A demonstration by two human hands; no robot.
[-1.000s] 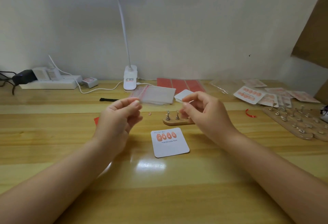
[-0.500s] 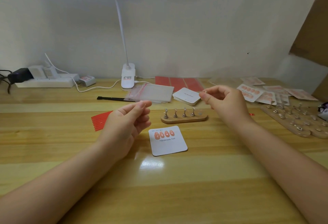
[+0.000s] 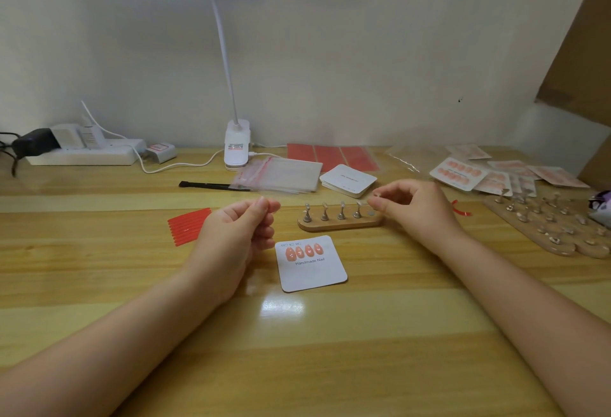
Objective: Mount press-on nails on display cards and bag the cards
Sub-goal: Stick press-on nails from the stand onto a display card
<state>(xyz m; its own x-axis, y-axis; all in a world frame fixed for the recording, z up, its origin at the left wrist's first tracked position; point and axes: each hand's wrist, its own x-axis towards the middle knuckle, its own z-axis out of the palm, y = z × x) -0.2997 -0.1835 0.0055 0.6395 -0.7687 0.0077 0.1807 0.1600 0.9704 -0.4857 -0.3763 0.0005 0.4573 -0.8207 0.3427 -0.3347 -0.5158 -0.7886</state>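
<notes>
Since a second ago my right hand [image 3: 408,206] has slid to the stand's [image 3: 340,221] right end, pinching something tiny, can't tell what. Card [image 3: 310,263] lies on the table [image 3: 330,350] with four nails [image 3: 304,251]. Left hand [image 3: 238,235], loosely curled, holds nothing I can see. I'd press gently, keeping the row straight.

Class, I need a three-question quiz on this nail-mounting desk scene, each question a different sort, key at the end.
1. How many nails sit on the display card?
2. True or false: the right hand is at the right end of the wooden stand.
3. The clear bags lie: A) behind the stand, B) on the card, C) under the left hand.

Key: 1. four; 2. true; 3. A
</notes>
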